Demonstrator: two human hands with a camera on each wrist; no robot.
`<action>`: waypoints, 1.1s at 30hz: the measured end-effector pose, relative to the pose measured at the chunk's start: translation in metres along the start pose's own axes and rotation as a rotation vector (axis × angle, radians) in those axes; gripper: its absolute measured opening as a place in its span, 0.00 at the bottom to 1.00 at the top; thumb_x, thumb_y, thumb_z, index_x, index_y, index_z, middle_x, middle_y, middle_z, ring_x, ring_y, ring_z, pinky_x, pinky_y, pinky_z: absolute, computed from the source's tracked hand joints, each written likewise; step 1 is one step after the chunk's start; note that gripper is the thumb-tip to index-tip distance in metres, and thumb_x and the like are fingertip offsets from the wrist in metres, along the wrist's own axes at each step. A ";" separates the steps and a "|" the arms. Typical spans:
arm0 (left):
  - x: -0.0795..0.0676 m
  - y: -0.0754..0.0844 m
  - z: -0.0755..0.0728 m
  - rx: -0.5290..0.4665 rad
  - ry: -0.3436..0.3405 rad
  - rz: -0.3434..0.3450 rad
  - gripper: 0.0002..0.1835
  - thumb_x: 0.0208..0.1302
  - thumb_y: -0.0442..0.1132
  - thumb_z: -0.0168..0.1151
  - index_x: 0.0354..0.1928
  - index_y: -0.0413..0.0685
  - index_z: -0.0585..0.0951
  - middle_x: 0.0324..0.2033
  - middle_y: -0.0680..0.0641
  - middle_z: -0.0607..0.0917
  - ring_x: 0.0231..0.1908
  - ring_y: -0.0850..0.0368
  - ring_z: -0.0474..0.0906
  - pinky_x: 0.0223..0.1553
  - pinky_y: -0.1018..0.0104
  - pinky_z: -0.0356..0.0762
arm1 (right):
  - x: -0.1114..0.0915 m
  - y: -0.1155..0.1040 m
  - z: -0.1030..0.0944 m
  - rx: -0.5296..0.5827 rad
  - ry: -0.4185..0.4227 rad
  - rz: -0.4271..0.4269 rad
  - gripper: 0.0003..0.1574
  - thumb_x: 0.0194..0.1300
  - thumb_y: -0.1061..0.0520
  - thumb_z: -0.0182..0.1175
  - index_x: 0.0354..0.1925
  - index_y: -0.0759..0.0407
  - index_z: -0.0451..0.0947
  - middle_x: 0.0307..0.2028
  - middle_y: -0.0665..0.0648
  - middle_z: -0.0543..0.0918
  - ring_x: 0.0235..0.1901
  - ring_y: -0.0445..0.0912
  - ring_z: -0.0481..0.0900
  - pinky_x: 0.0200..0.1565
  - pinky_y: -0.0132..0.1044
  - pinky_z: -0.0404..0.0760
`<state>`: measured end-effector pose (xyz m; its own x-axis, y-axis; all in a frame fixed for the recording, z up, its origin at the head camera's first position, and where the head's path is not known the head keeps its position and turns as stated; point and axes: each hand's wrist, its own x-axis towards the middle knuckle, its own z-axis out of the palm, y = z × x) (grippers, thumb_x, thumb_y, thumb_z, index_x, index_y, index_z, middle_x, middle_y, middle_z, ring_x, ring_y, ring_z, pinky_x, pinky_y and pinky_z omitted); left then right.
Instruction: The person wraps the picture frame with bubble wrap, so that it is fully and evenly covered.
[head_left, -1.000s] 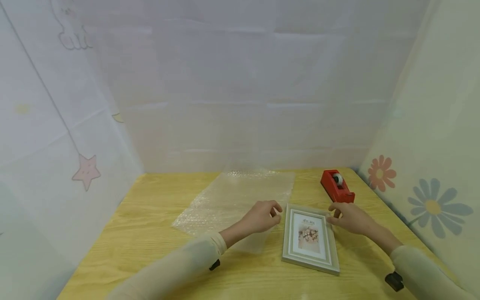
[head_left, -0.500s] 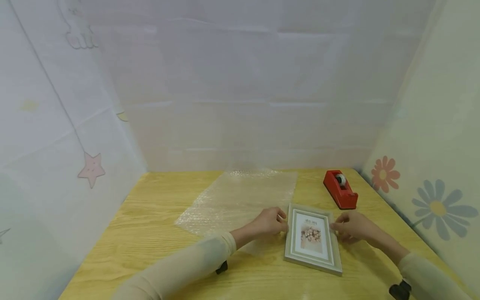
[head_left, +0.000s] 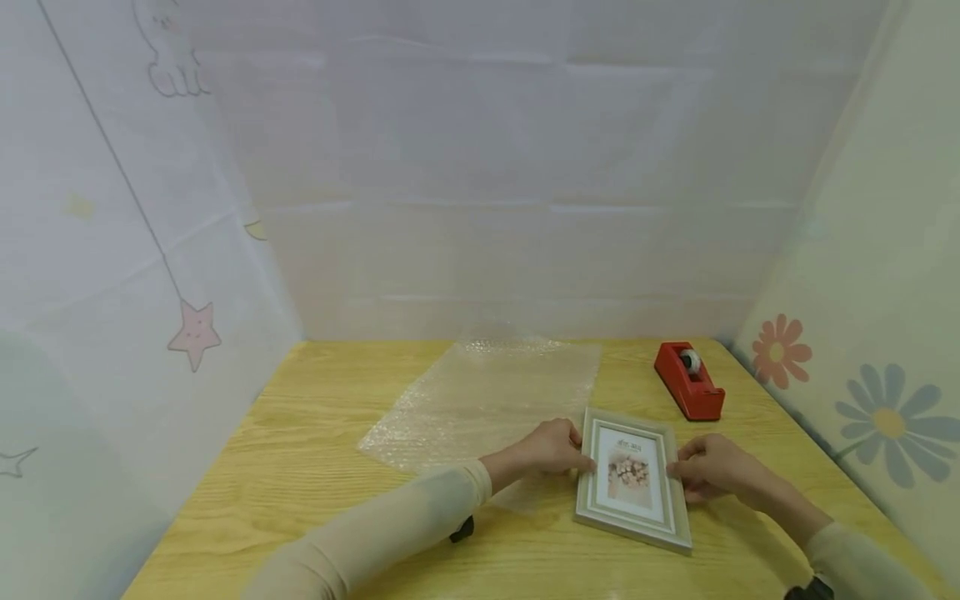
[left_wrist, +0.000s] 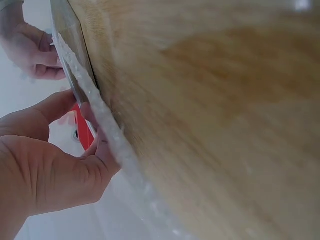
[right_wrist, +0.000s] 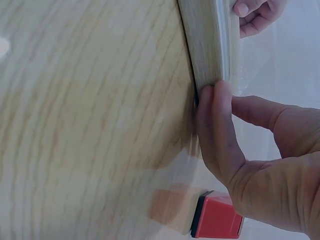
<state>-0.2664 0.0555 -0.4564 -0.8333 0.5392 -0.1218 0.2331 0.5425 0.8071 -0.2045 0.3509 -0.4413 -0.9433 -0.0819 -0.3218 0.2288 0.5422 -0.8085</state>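
A silvery-beige picture frame [head_left: 633, 483] with a white mat and a flower print lies face up on the table, slightly turned. My left hand [head_left: 551, 447] holds its left edge, the thumb over the face of the frame. On the opposite edge my right hand [head_left: 720, 471] has its thumb on top. In the right wrist view, fingers [right_wrist: 220, 130] of that hand lie against the frame's side [right_wrist: 202, 45]. Just left of the frame is a sheet of clear bubble wrap [head_left: 487, 392], spread flat; its edge [left_wrist: 107, 125] runs beside my left fingers in the left wrist view.
A red tape dispenser [head_left: 690, 387] with a roll of tape stands behind the frame at the right. The yellow wood-grain table [head_left: 322, 408] ends at pale cloth walls [head_left: 480, 208] at the back and sides.
Both hands have come in to the frame's side edges from just beside it, and their fingers have closed on it. The frame, bubble wrap and tape dispenser stay in place; the view has shifted slightly.
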 end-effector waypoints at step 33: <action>-0.003 0.026 -0.004 -0.335 -0.051 -0.053 0.13 0.54 0.18 0.70 0.39 0.30 0.77 0.25 0.44 0.81 0.27 0.40 0.86 0.33 0.51 0.85 | 0.003 -0.002 -0.001 0.049 0.090 -0.026 0.27 0.68 0.63 0.66 0.55 0.82 0.66 0.34 0.61 0.82 0.27 0.51 0.82 0.31 0.45 0.85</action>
<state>-0.2600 0.0651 -0.4326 -0.8116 0.5523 -0.1904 0.0059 0.3335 0.9427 -0.2079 0.3506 -0.4396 -0.9664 -0.0191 -0.2562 0.2129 0.4991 -0.8400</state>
